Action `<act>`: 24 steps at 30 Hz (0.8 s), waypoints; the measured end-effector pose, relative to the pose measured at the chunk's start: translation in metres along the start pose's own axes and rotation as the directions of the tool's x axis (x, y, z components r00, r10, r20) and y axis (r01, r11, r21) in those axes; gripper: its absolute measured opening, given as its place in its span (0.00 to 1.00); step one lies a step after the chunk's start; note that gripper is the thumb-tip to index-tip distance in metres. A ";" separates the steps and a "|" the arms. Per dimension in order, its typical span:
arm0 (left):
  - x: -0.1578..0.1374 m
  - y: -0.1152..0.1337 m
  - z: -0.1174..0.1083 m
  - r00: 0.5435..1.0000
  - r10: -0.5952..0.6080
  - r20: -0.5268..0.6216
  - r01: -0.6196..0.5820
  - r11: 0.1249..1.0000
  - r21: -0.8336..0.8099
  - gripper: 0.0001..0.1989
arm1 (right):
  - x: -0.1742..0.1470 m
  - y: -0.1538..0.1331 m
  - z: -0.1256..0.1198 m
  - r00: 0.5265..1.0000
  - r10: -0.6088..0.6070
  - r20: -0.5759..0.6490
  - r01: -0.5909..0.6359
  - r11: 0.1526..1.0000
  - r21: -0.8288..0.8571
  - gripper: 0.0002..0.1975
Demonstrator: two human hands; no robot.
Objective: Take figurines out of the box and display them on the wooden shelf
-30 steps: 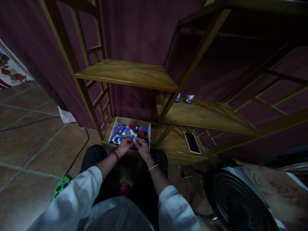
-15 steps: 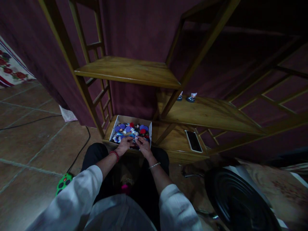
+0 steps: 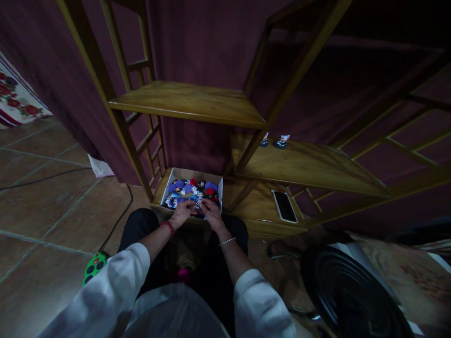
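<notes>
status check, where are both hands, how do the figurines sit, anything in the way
Left hand and right hand at figurines in open box, grip unclear. Figurines jumbled, partly hidden by hands. No obstruction seen; phone off to the right.

Pale sleeves (image 3: 118,280), red bracelet (image 3: 170,227), dark trousers (image 3: 140,225)

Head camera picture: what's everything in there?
shelf unit: one, brown, ahead
box: one, whitish, lower board
jumbled figures: many, mixed colours, in box
standing figures: two, pale, right shelf
phone-like device: one, black and white, lower board
curtain: count unclear, purple, behind
corded device: one, green, floor left
round seat: one, black, lower right
flowered cloth: one, red and white, far left
left hand: one, red bracelet, over box
right hand: one, silver bracelet, over box
</notes>
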State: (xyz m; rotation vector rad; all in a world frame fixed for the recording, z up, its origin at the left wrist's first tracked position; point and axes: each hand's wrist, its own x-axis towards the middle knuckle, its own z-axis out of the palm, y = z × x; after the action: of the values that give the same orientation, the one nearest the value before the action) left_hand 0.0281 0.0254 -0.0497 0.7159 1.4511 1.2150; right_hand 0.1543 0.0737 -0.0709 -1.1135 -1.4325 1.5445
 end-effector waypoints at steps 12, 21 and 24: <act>-0.003 0.000 0.000 0.999 0.027 0.017 -0.027 1.000 -0.015 0.08 | 0.002 0.006 0.000 0.998 -0.056 -0.006 0.056 0.996 -0.072 0.18; -0.010 0.004 0.000 0.995 0.100 0.009 -0.100 0.985 0.142 0.07 | 0.002 0.006 -0.001 0.990 -0.134 0.033 0.138 0.964 -0.228 0.14; -0.008 0.004 0.001 0.995 0.099 -0.010 -0.095 0.980 0.174 0.07 | 0.001 0.005 -0.001 0.990 -0.138 0.012 0.136 0.955 -0.262 0.14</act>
State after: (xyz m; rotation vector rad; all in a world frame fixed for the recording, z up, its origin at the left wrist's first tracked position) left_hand 0.0302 0.0196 -0.0429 0.9047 1.5660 1.1814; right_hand 0.1556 0.0744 -0.0763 -1.1414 -1.7095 1.2798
